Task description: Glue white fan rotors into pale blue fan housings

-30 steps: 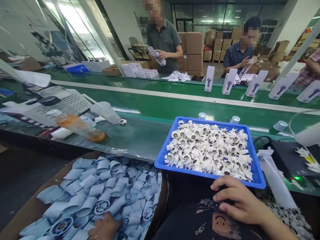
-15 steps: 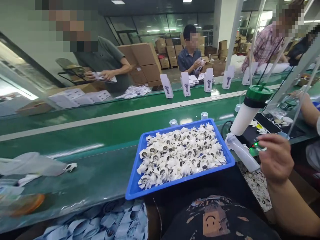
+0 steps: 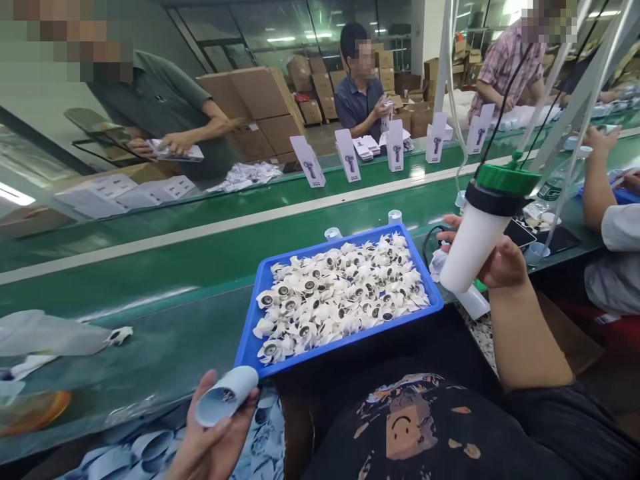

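Across the frame runs a green conveyor belt (image 3: 235, 250), a blue tray (image 3: 350, 338) of white fan wheels (image 3: 325, 290) filling the centre. At the lower left, the left hand (image 3: 225, 437) curls its fingers round a pale blue cylinder (image 3: 238, 384); right of centre, the right hand (image 3: 505, 263), fingers parted, is partly hidden behind a green-capped white container (image 3: 473, 250), and whether it grips this I cannot tell.

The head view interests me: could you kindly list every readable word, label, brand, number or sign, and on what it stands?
No word or number is legible.
Standing white boxes: print too small to read.
Clear bottle: green label, too blurred to read.
Black shirt: a smiling-face picture, no legible lettering.
Light blue tube in the left hand: no lettering visible.
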`<state>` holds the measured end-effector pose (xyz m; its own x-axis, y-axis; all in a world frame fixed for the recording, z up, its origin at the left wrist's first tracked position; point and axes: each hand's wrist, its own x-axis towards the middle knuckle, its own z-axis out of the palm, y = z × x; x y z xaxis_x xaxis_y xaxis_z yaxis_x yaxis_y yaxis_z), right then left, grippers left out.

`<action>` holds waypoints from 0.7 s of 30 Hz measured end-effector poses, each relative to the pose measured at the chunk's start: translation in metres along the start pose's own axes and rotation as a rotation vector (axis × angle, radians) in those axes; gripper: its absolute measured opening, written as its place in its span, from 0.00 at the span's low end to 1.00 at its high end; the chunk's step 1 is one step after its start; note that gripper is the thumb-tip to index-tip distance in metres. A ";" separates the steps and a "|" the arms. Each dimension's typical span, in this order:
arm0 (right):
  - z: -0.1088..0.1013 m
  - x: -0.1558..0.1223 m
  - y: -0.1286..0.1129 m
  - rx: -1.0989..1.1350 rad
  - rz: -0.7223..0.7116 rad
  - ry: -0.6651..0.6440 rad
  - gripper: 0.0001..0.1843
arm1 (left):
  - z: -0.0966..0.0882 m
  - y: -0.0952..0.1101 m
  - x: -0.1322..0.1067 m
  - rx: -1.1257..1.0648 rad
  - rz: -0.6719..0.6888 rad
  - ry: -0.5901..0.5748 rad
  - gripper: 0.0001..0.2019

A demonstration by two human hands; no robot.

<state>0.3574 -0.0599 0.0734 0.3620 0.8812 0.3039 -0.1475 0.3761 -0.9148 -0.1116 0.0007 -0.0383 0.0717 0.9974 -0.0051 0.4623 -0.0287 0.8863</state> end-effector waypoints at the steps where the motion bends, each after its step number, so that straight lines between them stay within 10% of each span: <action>1: 0.004 0.000 -0.003 0.018 0.047 -0.032 0.39 | 0.008 0.009 -0.001 -0.125 -0.075 0.029 0.31; 4: 0.014 0.001 -0.008 0.040 0.119 -0.100 0.34 | 0.021 0.037 -0.007 -0.286 -0.175 0.052 0.29; 12: 0.065 0.010 -0.005 0.231 0.140 -0.072 0.29 | 0.055 0.069 -0.005 -0.484 0.154 -0.204 0.28; 21: 0.124 -0.007 -0.021 0.355 -0.040 -0.157 0.32 | 0.130 0.160 -0.009 0.138 0.711 -0.427 0.28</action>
<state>0.2438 -0.0388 0.1239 0.2329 0.8864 0.4000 -0.4550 0.4628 -0.7608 0.0770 -0.0214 0.0432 0.7023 0.6287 0.3339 0.2824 -0.6767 0.6800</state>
